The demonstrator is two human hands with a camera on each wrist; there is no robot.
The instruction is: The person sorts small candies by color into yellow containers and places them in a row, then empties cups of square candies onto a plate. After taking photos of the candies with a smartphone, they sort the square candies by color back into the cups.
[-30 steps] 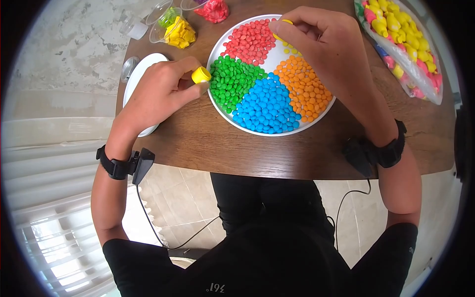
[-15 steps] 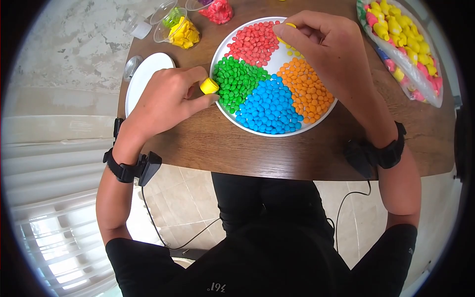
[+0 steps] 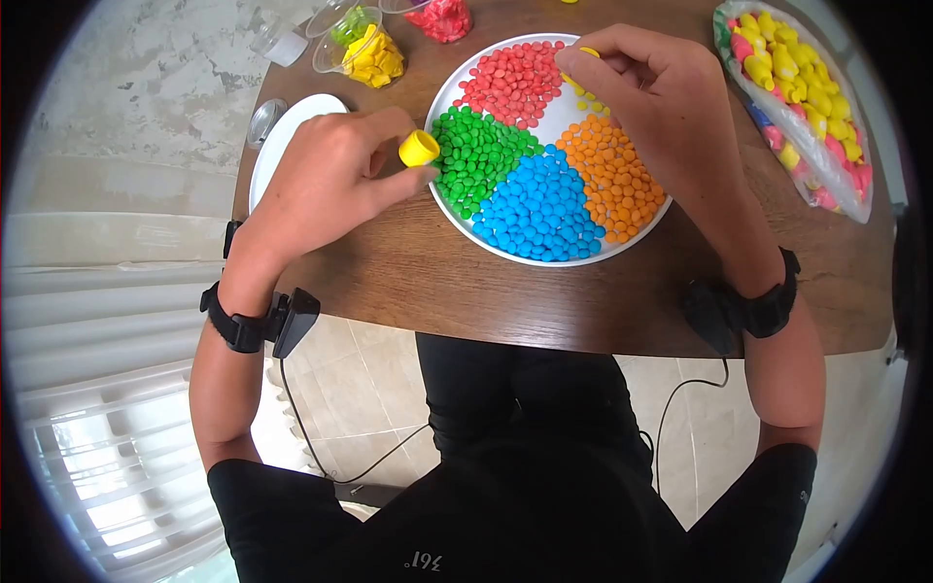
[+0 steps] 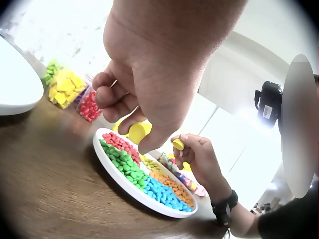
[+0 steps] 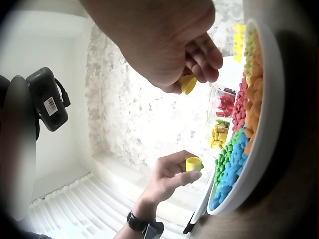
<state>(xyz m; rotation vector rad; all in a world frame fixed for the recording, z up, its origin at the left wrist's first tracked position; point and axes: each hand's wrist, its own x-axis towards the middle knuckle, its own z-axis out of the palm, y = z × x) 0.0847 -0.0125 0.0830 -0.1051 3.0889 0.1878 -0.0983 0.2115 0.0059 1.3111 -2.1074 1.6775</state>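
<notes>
My left hand (image 3: pixel 326 180) pinches a small hollow yellow cup (image 3: pixel 419 149) between thumb and fingers, its mouth facing up, at the left rim of a round white plate (image 3: pixel 556 117). Above the plate's far right side, my right hand (image 3: pixel 666 107) pinches a yellow cap-like piece (image 5: pixel 188 84); its fingers partly hide it in the head view. On the plate, candies lie sorted by colour: green (image 3: pixel 476 160), red (image 3: pixel 515 78), blue (image 3: pixel 539 209), orange (image 3: pixel 617 180). A few yellow candies (image 3: pixel 590 103) show beneath the right hand.
A clear bag (image 3: pixel 816 165) of yellow and pink toy shapes lies at the right. At the back left, clear cups hold yellow pieces (image 3: pixel 374 63) and red pieces (image 3: pixel 442 17). Behind the left hand sits a white plate (image 3: pixel 292 121), with a small clear container (image 3: pixel 265 121) beside it.
The left hand and its yellow cup have shifted slightly right, and the cup's mouth has tipped more upward. The right hand keeps nearly the same place over the plate. The head view has shifted a little.
</notes>
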